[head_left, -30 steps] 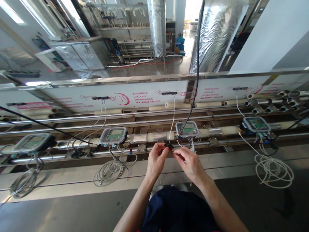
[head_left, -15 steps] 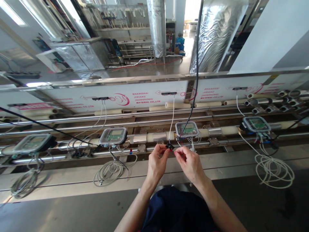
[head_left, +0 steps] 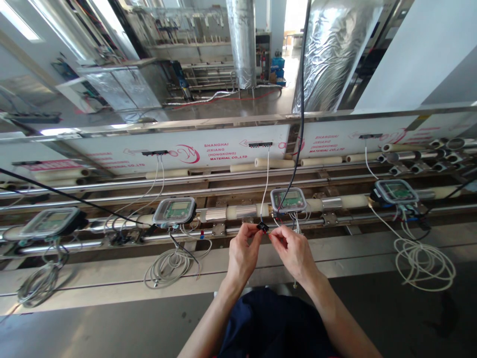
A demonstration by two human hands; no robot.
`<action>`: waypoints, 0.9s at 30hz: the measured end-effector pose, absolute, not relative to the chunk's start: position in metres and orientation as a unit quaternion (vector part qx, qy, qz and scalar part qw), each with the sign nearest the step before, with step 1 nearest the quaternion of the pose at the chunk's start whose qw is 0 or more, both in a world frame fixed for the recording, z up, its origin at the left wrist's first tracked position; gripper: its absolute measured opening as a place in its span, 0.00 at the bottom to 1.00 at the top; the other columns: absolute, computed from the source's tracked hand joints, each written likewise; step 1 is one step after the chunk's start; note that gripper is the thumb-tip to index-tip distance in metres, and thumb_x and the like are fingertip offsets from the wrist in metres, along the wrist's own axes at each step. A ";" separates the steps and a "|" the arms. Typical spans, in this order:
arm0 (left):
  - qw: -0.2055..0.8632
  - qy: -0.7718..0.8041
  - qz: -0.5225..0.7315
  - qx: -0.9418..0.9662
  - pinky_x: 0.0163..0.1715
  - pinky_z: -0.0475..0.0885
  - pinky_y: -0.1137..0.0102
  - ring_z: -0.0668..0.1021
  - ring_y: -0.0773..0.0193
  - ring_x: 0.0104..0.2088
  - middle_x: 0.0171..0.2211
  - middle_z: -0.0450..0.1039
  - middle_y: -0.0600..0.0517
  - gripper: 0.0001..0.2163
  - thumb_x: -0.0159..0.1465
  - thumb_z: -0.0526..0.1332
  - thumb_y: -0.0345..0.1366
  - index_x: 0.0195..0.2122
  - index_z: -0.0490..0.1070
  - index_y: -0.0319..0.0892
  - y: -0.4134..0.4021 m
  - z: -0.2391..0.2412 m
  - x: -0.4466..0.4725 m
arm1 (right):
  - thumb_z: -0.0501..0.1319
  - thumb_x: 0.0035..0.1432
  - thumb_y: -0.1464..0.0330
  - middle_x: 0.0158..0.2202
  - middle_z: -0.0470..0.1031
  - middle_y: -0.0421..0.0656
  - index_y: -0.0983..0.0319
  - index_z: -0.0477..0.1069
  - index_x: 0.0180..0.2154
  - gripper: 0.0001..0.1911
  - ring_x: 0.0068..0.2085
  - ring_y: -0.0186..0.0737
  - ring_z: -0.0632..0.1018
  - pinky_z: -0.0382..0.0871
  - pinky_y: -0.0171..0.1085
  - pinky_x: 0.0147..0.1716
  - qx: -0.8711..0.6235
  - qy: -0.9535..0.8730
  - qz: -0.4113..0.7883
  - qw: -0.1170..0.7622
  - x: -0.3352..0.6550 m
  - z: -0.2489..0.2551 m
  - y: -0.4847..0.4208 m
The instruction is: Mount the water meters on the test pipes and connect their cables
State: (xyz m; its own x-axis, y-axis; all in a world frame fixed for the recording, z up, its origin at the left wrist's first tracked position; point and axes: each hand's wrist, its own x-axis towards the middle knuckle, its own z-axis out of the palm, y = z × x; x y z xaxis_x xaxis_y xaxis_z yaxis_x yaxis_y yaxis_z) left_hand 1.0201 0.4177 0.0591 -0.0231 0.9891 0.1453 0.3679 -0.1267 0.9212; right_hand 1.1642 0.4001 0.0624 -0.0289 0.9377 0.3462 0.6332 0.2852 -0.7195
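My left hand [head_left: 244, 248] pinches a small black connector [head_left: 263, 226] with a bit of red on it. A white cable [head_left: 265, 194] runs down to this connector from a black terminal strip [head_left: 260, 144] on the white panel. Close on the right, the thumb and forefinger of my right hand [head_left: 292, 248] are pressed together on a thin wire end, its tip beside the connector. Just beyond my hands sits a meter with a clear cover [head_left: 288, 200], mounted on the pipe; grey wires hang beneath it.
More clear-covered meters stand along the pipe, one [head_left: 175, 211] left and one [head_left: 395, 192] right. Coiled grey cables [head_left: 169, 266] lie on the metal ledge [head_left: 208, 271]. A black cable [head_left: 302, 99] hangs from above past the middle meter. Metal rails run across behind.
Both hands stay almost in place, with the connector turned very slightly. The hanging black cable has swung a little to the left.
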 end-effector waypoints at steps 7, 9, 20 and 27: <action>0.313 0.558 0.437 0.633 0.35 0.68 0.70 0.78 0.60 0.36 0.33 0.77 0.51 0.03 0.59 0.60 0.36 0.34 0.68 0.44 0.416 0.059 1.021 | 0.56 0.58 0.69 0.28 0.76 0.40 0.60 0.69 0.32 0.05 0.27 0.35 0.76 0.66 0.31 0.28 -0.566 -0.687 0.186 0.416 1.165 0.059 0.401; 0.299 0.559 0.431 0.642 0.36 0.68 0.69 0.78 0.59 0.37 0.34 0.77 0.51 0.03 0.59 0.59 0.36 0.35 0.68 0.45 0.416 0.057 1.021 | 0.56 0.58 0.69 0.27 0.76 0.40 0.60 0.69 0.32 0.05 0.27 0.35 0.76 0.66 0.31 0.27 -0.567 -0.686 0.183 0.418 1.165 0.058 0.402; 0.308 0.571 0.412 0.640 0.42 0.69 0.68 0.77 0.62 0.41 0.40 0.76 0.50 0.08 0.62 0.57 0.35 0.43 0.67 0.44 0.415 0.040 1.018 | 0.55 0.60 0.72 0.34 0.78 0.43 0.60 0.72 0.37 0.08 0.34 0.39 0.79 0.68 0.34 0.35 -0.592 -0.704 0.160 0.359 1.165 0.052 0.404; 0.316 0.627 0.360 0.615 0.42 0.69 0.67 0.77 0.61 0.42 0.41 0.76 0.49 0.08 0.64 0.54 0.36 0.43 0.68 0.44 0.392 0.022 0.991 | 0.53 0.61 0.72 0.45 0.76 0.49 0.62 0.70 0.46 0.13 0.40 0.44 0.79 0.72 0.38 0.35 -0.605 -0.745 0.091 0.266 1.161 0.036 0.412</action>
State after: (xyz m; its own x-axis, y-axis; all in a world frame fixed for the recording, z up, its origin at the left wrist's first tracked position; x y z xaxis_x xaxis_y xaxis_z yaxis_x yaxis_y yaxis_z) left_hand 0.9905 0.3921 0.0224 -0.0445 0.9979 0.0470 0.5437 -0.0153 0.8392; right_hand 1.1610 0.4115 0.0355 -0.1266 0.9499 0.2858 0.8529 0.2514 -0.4576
